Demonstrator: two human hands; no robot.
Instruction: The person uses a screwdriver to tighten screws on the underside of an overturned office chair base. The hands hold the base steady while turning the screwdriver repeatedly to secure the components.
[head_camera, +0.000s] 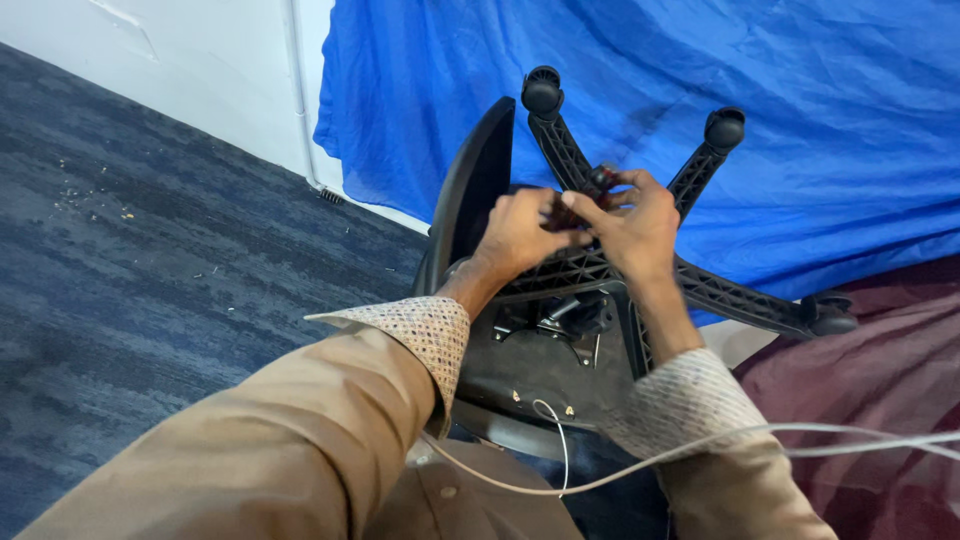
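The fingers (598, 208) of both hands are seen curled close together over the hub of an upturned black chair base (600, 270), where a small dark and reddish part (601, 178) is pinched between them; how tightly it is gripped cannot be told, since the fingertips are partly hidden behind one another. The left hand (520, 232) is bent inward with its knuckles raised, and the right hand (640, 225) is laid against it, thumb and forefinger nearly closed on the small part. The base is held up in mid-frame, its ribbed spokes spread outward. Black castors are carried at three visible spoke ends: one (541, 93) at the top, one (724, 128) to the upper right, one (830, 316) at the far right. Just beneath the hub, the chair's underside mechanism (555, 320) and the dark seat edge (475, 190) are seen. Behind the spokes, a blue sheet (800, 120) is draped close, so little room is left there. A maroon cloth (880, 380) lies near at the right. Open grey carpet (150, 260) is spread to the left, bounded by a white wall (200, 60). A white cable (700, 445) is strung across the tan sleeves (300, 440) below.
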